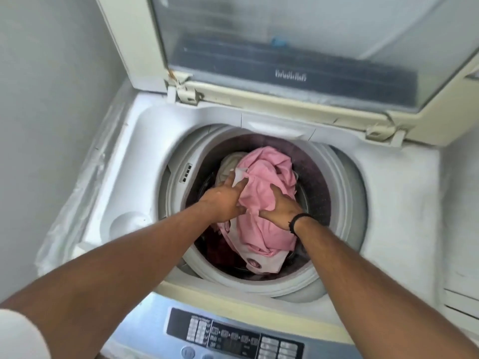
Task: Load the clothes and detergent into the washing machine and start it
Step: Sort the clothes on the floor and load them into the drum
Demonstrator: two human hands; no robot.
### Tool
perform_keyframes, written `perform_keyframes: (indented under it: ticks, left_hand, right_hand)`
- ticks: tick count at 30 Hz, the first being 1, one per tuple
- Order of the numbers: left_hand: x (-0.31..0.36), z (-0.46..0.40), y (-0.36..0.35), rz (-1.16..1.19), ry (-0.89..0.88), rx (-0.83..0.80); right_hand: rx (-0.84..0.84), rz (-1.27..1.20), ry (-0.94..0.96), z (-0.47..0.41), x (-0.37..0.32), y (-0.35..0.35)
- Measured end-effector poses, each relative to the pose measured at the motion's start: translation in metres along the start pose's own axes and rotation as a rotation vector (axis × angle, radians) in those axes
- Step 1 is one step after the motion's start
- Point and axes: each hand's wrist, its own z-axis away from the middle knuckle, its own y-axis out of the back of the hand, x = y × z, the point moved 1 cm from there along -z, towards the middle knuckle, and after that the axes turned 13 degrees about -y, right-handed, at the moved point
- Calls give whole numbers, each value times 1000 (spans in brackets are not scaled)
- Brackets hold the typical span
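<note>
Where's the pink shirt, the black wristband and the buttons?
pink garment [267,177], head view, its bunched middle.
black wristband [298,221], head view, band on the right wrist.
control panel [234,338], head view, its dark display.

Washing machine [145,151]: white top-loader, standing open beside a grey wall.
Lid [285,47]: glass-panelled, cream-framed, raised upright at the back on two hinges.
Drum [318,182]: round, dark-walled, with a pale grey rim ring, holding the clothes.
Pink garment [267,177]: crumpled, heaped on top of the load, reaching from the drum's back to its front.
Beige garment [228,164]: tucked behind and to the left of the pink one.
Dark red cloth [223,250]: low at the front left, mostly buried.
Control panel [233,335]: black with buttons, on the front edge.
</note>
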Motion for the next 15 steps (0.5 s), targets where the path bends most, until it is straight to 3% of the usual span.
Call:
perform_keyframes:
  ticks: [6,15]
  left_hand:
    - [49,93,31,231,-79,172]
    - [110,194,20,222,-300,226]
  right_hand:
    - [197,-209,90,133,5,39]
    - [831,-216,-23,264,31,-37]
